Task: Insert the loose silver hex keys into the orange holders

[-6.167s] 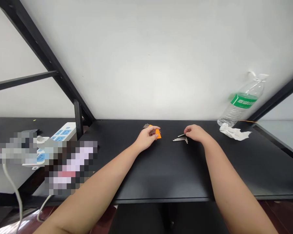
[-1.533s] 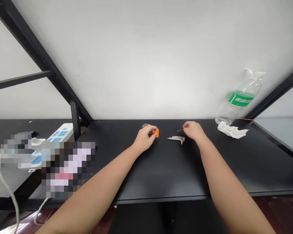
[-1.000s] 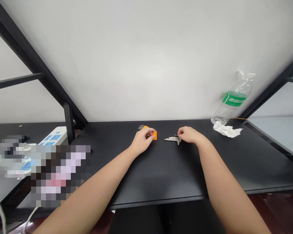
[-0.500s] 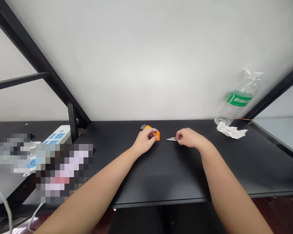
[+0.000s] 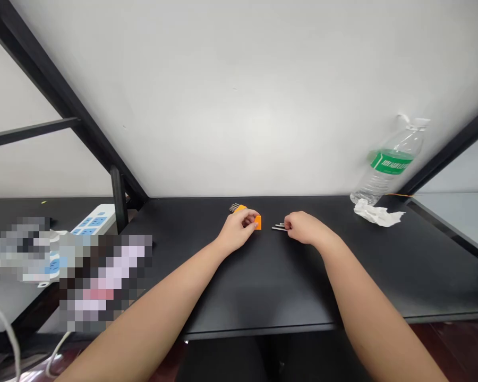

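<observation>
My left hand is closed, its thumb and fingers pinching a small orange block just above or on the black table. Behind its knuckles, an orange holder lies with several thin metal rods sticking out to the left; the hand partly covers it, and I cannot tell whether the two orange parts are joined. To the right, my right hand rests by several slim silver rods lying on the table. Its fingers are pressed together over the right ends of the rods, and what lies between the fingertips is hidden.
A clear water bottle with a green label leans against the white wall at the right. Crumpled tissue lies before it. White power strips and a blurred-out object are at the left. Black frame bars flank the table.
My right hand has shifted slightly left, and its fingers now cover the rods' right ends from a lower, flatter pose. My left hand and the orange block stay nearly still.
</observation>
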Demonstrator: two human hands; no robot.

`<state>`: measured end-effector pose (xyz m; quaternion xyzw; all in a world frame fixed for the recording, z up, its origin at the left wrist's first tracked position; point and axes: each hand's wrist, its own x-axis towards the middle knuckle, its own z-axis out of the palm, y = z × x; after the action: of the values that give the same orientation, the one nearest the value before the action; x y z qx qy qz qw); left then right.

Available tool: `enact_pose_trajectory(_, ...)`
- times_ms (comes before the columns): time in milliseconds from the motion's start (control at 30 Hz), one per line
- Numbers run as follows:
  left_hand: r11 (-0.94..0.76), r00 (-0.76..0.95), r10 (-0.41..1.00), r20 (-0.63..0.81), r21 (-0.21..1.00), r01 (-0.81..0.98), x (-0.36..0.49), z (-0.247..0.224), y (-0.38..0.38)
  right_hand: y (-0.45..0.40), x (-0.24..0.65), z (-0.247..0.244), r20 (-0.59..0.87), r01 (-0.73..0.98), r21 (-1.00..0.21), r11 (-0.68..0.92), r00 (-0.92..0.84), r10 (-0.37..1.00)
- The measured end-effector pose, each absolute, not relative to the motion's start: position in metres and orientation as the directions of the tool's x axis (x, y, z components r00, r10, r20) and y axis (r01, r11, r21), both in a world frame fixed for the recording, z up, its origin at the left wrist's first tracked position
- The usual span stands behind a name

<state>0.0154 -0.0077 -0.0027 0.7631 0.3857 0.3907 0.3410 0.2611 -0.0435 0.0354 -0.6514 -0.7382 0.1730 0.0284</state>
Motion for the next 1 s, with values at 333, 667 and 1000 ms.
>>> enact_pose_trajectory(333, -0.112, 0.305, 0.944, 0.124, 0.992, -0.058, 0.018, -0.002, -0.003, -0.051, 0.245, 0.046, -0.018, 0.795, -0.536, 0.282, -0.345, 0.938)
enact_pose_trajectory(667, -0.101, 0.294, 0.948, 0.124, 0.991, -0.092, 0.017, 0.002, -0.004, -0.049, 0.248, 0.047, 0.167, 0.738, -0.567, 0.366, -0.332, 0.928)
enact_pose_trajectory(1000, -0.150, 0.295, 0.940, 0.171, 0.984, -0.095, 0.016, -0.002, -0.002, -0.050, 0.252, 0.049, 0.201, 0.704, -0.608, 0.368, -0.312, 0.929)
